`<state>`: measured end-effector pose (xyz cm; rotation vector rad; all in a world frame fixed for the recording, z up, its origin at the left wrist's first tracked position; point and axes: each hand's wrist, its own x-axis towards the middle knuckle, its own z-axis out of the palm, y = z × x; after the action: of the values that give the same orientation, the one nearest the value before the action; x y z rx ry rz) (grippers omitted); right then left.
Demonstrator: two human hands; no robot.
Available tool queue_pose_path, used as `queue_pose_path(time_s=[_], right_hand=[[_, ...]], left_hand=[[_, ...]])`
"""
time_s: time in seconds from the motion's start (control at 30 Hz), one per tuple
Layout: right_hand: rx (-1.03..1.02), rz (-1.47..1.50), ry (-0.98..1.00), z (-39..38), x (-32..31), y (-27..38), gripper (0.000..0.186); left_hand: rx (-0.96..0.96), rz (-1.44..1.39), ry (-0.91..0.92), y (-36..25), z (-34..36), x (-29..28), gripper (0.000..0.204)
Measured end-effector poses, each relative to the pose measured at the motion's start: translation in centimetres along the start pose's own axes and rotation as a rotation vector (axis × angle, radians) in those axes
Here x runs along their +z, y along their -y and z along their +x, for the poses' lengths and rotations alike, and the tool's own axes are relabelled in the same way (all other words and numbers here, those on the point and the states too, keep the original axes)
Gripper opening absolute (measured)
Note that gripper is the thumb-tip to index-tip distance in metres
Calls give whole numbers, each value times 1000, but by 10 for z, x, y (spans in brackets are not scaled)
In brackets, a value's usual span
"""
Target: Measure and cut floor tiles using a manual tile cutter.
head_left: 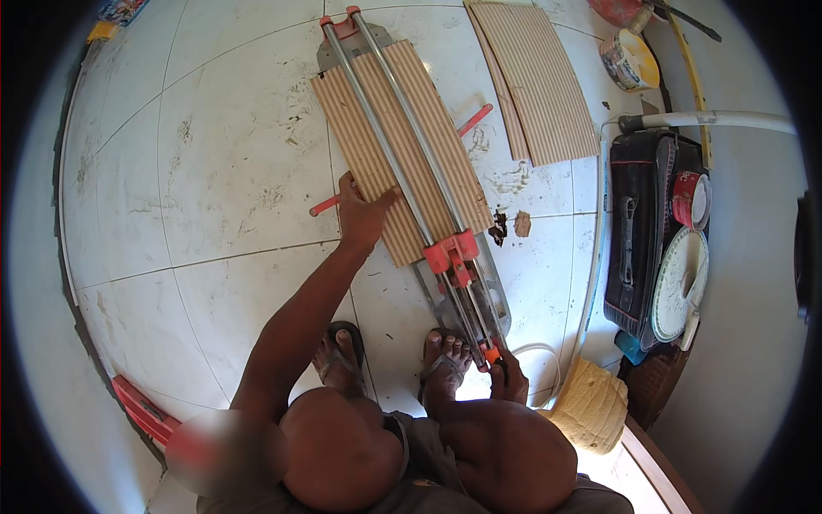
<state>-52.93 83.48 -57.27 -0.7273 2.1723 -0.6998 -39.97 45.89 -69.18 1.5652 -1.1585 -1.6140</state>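
Observation:
A ribbed brown tile [377,141] lies slantwise on a manual tile cutter [505,300], under its two steel rails. My left hand [363,210] grips the tile's left edge, its thumb on top and the other fingers partly hidden at the edge. The cutter's red carriage [451,248] sits near the close end of the rails, at the tile's near corner. From it a handle [491,353] with an orange part runs back toward me. Beside my right foot, my right hand [511,378] is closed around the end of that handle; some of its fingers are hidden.
More ribbed tiles [548,86] lie stacked at the far right. A bucket [629,62] stands beyond them. Along the right wall are a black case [629,231], a red tin [687,199], a round white lid [681,283] and a yellow sponge [591,407]. Red side arms stick out from the cutter.

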Motion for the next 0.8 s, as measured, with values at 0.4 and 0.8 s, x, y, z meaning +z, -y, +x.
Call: queue_pose_path(time_s=[0.4, 0.8], right_hand=[[27, -15, 9, 14, 20, 13, 42], [-110, -129, -91, 17, 30, 18, 37]], left_hand=[[21, 30, -24, -7, -5, 3, 75], [129, -50, 143, 18, 5, -15, 82]])
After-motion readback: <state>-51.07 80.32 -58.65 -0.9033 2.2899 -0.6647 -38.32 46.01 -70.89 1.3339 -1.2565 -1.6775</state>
